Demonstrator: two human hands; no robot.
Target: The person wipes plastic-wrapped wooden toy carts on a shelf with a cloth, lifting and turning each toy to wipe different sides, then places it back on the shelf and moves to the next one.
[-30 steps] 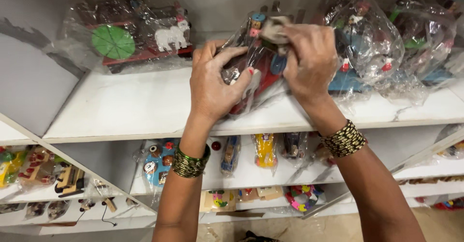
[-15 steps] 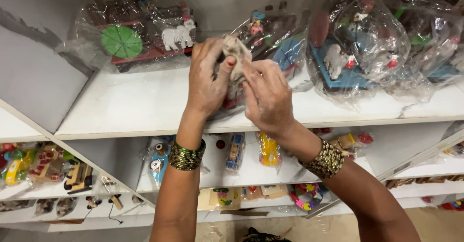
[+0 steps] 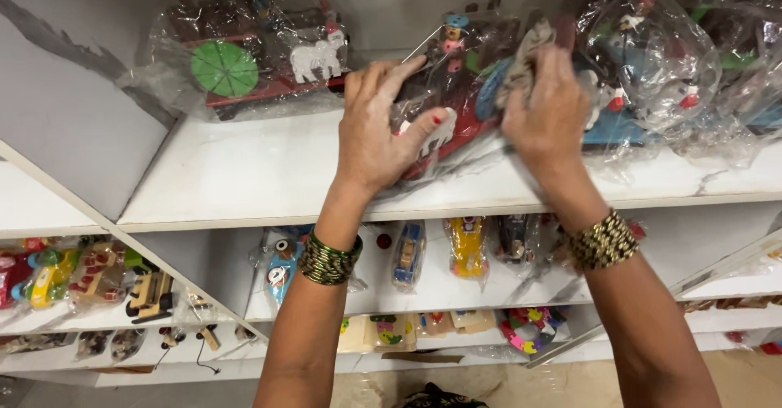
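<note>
Seen from above, a person's left hand (image 3: 376, 127) presses flat on a clear plastic bag holding a red wooden toy cart (image 3: 456, 123) on a white shelf (image 3: 269, 180). The right hand (image 3: 547, 115) grips a beige cloth (image 3: 521, 58) against the same bag. Another bagged toy cart with a green wheel (image 3: 244, 54) sits to the left. Lower shelves hold small colourful wooden toys (image 3: 466, 245).

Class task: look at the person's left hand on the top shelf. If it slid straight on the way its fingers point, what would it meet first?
The left hand points up and right, toward the back of the white shelf. It already rests on the clear plastic bag holding a red wooden toy cart; going on, it would probably press further into that bag, though depth is unclear.
</note>
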